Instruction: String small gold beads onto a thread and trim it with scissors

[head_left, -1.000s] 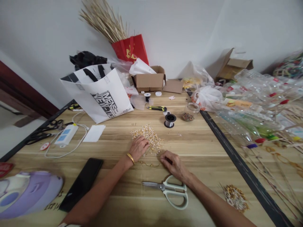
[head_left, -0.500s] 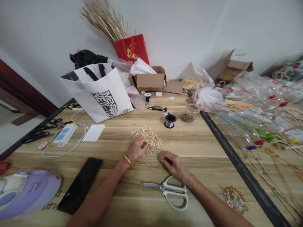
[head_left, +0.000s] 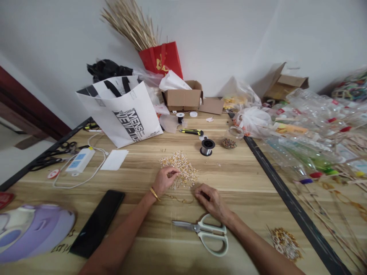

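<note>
My left hand, with a gold bracelet at its wrist, rests at the left front edge of a loose pile of small gold and clear beads. Its thumb and forefinger are pinched together, and anything between them is too small to make out. Just right of the pile, my right hand lies on the table with curled fingers closed at the end of a thin gold chain. The chain runs across the wood between both hands. Scissors with pale green handles lie in front of my right hand, blades pointing left.
A wire spool, a jar of beads and a box cutter lie beyond the pile. A phone and power strip are left. Another bead heap sits right, near plastic bottles.
My left hand's fingers have shifted slightly at the pile's edge and stay pinched. My right hand holds its place; the whole view has moved a little.
</note>
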Demonstrator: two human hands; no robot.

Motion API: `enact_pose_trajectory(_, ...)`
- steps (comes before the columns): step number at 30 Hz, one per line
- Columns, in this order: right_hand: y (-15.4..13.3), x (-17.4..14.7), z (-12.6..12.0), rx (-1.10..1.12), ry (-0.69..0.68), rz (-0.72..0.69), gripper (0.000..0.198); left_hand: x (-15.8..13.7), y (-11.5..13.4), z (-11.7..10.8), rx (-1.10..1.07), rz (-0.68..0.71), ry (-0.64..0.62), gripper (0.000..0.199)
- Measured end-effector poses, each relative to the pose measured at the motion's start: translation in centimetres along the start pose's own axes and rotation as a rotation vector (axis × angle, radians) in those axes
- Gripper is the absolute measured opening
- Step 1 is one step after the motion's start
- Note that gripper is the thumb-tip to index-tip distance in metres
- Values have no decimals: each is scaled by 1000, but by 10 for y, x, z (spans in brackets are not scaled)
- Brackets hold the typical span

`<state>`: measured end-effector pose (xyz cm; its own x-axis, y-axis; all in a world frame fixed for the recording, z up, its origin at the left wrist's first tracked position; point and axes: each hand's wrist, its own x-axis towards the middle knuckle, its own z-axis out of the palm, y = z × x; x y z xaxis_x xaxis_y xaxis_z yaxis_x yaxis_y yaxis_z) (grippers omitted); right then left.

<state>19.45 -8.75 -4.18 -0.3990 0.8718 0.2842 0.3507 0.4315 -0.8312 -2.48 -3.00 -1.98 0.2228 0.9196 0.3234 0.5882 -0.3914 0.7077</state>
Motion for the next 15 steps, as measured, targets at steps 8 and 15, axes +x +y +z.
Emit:
enact_pose_trajectory(8,-3,1,-1,22,2,-1,14,0,2,10,258,121,-48,8)
enact_pose_trajectory(15,-2,0,-1,4,1,4,14,1,8,11,348,185,-218,13)
